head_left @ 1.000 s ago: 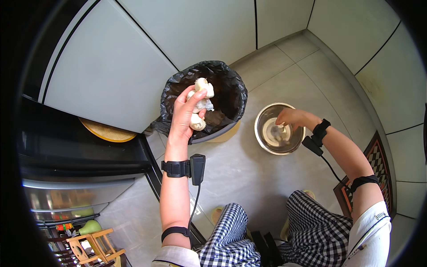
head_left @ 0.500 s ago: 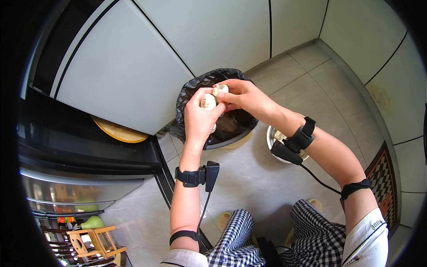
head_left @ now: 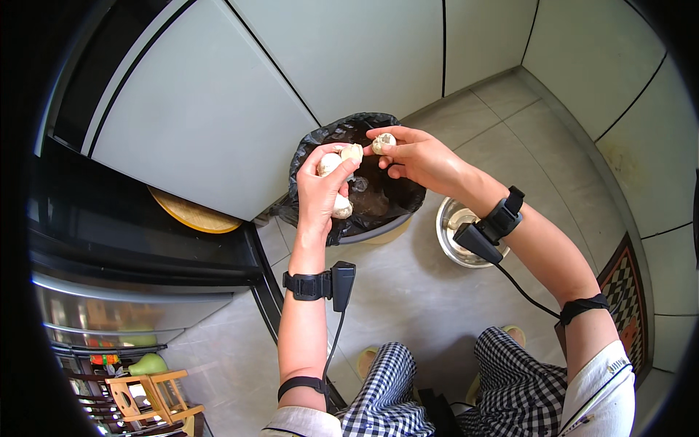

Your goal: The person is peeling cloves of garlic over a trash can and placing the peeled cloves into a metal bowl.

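Observation:
My left hand (head_left: 318,188) is closed around white button mushrooms. One mushroom (head_left: 330,164) sits in the palm, a second (head_left: 352,153) is under the thumb, and a third (head_left: 341,207) shows at the heel of the hand. Between the thumb and fingers of my right hand (head_left: 416,156) is another mushroom (head_left: 384,143), with a brownish patch facing up. Both hands are above a bin lined with a black plastic bag (head_left: 304,149). Inside the bag lies something brownish that I cannot make out.
A steel bowl (head_left: 477,263) with pale pieces stands on the tiled floor right of the bin, partly hidden by my right wrist strap. White cabinet doors (head_left: 211,95) rise behind the bin. At left is a round wooden board (head_left: 193,211); a patterned mat (head_left: 628,306) lies at right.
My right hand has drawn away to the right with one mushroom, leaving a gap between the hands. My left hand has tilted, so more of its mushrooms show.

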A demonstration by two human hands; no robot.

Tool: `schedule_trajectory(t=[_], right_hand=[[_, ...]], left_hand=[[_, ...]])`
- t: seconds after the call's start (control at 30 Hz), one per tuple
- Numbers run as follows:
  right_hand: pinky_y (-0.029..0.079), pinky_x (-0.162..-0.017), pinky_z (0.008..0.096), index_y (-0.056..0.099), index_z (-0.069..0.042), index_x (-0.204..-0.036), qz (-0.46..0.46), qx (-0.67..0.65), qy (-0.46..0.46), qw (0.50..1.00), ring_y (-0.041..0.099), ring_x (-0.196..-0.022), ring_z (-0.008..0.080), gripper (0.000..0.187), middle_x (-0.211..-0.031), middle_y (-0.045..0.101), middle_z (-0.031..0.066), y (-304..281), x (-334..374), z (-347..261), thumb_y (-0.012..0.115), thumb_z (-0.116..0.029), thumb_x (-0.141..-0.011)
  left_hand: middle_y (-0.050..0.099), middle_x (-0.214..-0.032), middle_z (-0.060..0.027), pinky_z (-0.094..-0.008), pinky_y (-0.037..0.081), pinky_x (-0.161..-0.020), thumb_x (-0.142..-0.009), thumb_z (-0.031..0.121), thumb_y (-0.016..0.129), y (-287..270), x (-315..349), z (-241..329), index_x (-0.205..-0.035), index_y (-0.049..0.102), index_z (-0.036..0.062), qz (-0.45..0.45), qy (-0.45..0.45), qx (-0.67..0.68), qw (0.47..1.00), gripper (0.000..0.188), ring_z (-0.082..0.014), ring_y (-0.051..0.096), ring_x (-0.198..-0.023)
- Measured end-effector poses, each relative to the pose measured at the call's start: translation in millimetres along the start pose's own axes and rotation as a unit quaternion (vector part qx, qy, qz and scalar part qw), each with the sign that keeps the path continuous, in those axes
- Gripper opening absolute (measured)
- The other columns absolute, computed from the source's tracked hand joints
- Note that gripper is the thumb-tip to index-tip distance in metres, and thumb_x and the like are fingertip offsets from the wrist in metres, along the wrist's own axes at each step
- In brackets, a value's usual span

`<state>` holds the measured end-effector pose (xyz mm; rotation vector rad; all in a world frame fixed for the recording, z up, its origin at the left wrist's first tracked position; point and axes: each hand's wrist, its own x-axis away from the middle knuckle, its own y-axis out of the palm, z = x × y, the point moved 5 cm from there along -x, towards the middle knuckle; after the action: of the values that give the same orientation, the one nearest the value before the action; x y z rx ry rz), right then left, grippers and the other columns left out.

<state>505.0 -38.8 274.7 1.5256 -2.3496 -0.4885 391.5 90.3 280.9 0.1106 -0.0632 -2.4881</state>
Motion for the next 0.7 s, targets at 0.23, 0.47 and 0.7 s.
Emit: schedule_trajectory(t=[0.23,0.47,0.7], right_hand=[[0.046,-0.070,0.0250,0.048,0.004,-0.123,-0.047,0.005,0.015,0.999,0.050,-0.078,0.0102,0.031,-0.111,0.059,0.0092,15,-8,-1,0.048,-0.015,-0.098],[0.044,-0.066,0.0252,0.047,0.003,-0.116,-0.070,0.159,0.087,0.981,0.049,-0.073,0.0116,0.028,-0.104,0.057,0.0120,33,-22,-3,0.048,-0.018,-0.097],[0.039,-0.059,0.0242,0.051,-0.001,-0.104,-0.021,0.138,0.051,0.989,0.040,-0.065,0.0089,0.020,-0.085,0.049,0.0049,35,-38,15,0.046,-0.019,-0.099]], left_hand=[[0.062,-0.079,-0.0020,-0.0178,0.039,-0.044,-0.078,0.015,0.076,-22,-1,3,-0.100,0.063,0.0049,0.043,-0.010,0.064,0.997,0.028,-0.0038,0.048,-0.051],[0.059,-0.080,-0.0021,-0.0195,0.039,-0.043,-0.078,0.013,0.074,-33,0,-2,-0.103,0.060,0.0050,0.066,-0.027,0.096,0.993,0.031,-0.0059,0.047,-0.049],[0.059,-0.080,-0.0018,-0.0192,0.039,-0.043,-0.077,0.014,0.075,-31,1,-6,-0.103,0.060,0.0046,0.051,-0.022,0.101,0.993,0.031,-0.0054,0.047,-0.049]])
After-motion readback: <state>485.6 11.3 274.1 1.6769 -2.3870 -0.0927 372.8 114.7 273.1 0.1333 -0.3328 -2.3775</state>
